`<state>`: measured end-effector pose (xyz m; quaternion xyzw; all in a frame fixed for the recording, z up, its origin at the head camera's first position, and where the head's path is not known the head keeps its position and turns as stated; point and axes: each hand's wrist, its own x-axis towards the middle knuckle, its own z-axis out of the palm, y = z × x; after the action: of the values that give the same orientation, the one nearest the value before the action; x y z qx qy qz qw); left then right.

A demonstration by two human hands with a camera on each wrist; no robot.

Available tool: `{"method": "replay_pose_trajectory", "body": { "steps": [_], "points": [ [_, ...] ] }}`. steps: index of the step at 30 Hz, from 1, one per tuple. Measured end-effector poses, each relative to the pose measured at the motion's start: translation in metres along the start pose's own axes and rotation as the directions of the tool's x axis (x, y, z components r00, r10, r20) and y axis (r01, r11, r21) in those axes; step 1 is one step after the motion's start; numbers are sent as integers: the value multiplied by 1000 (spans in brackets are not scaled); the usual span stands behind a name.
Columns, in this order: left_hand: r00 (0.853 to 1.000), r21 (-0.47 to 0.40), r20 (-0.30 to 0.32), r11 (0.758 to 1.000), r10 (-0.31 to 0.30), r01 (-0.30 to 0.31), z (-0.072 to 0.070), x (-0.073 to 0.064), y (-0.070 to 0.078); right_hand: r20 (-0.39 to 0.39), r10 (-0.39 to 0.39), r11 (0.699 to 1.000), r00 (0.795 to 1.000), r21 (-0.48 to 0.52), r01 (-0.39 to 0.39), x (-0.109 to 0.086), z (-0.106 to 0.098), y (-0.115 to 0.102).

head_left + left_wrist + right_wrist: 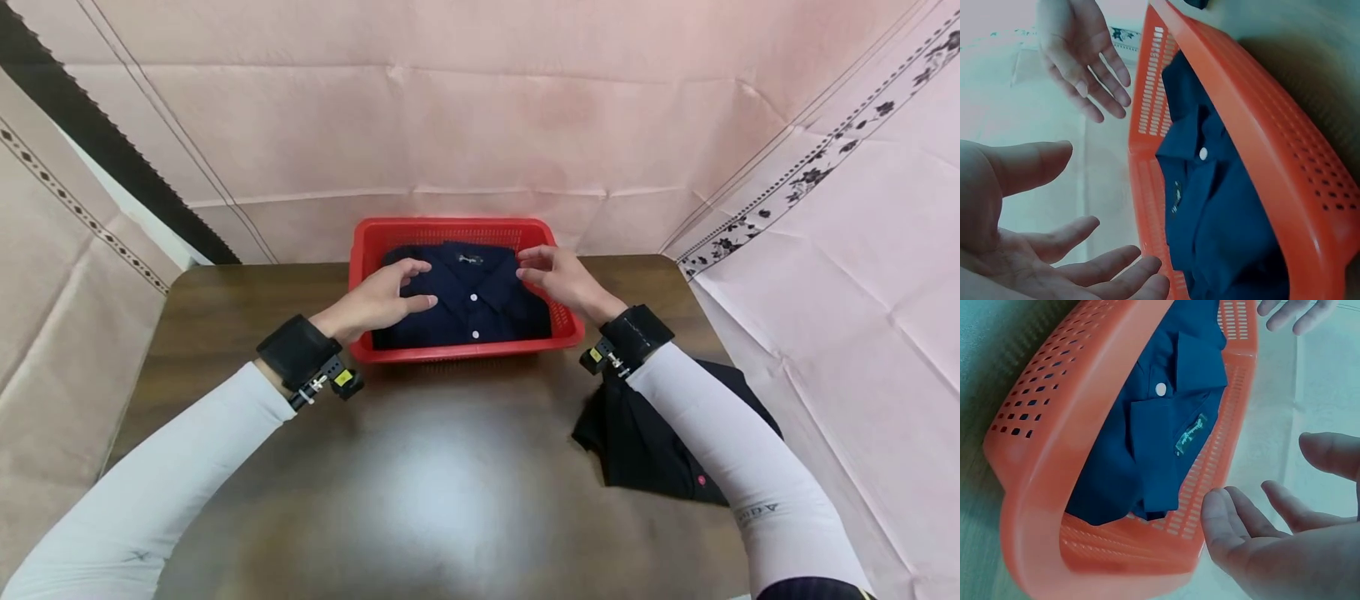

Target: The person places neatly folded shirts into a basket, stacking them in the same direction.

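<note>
A folded navy shirt (495, 287) with white buttons and a collar label lies inside a red plastic basket (450, 356). Over the basket's left side hovers my left hand (382, 297), its fingers spread and relaxed, holding nothing. My right hand (562, 279) is above the right rim, fingers loosely bent and likewise holding nothing. In the left wrist view, both the left hand (1041, 244) and the right hand (1082, 59) stand apart from the shirt (1210, 206). The right wrist view shows the collar and label of the shirt (1154, 437) beside the right hand's fingertips.
The basket stands at the back of a brown wooden table (420, 467). A black folded garment (652, 442) with a small red spot lies on the right, partly under my right forearm. Pale patterned cloth (465, 133) hangs behind the table and along both sides.
</note>
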<state>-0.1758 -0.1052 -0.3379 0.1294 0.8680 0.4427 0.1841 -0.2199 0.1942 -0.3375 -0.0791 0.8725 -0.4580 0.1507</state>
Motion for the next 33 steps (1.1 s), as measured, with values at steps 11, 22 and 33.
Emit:
{"method": "replay_pose_trajectory", "body": {
  "steps": [11, 22, 33],
  "points": [
    [999, 7, -17, 999, 36, -36, -1, -3, 14, -26, -20, 999, 999, -45, 19, -10, -14, -3],
    [996, -22, -10, 996, 85, -85, 23, 0, 34, -104, 7, 998, 995, -58, -13, -24, -29, 24],
    [987, -65, 41, 986, 154, -151, 48, 6, 53, -166, 12, 995, 986, -93, -28, -43, -42, 46]
  ]
}}
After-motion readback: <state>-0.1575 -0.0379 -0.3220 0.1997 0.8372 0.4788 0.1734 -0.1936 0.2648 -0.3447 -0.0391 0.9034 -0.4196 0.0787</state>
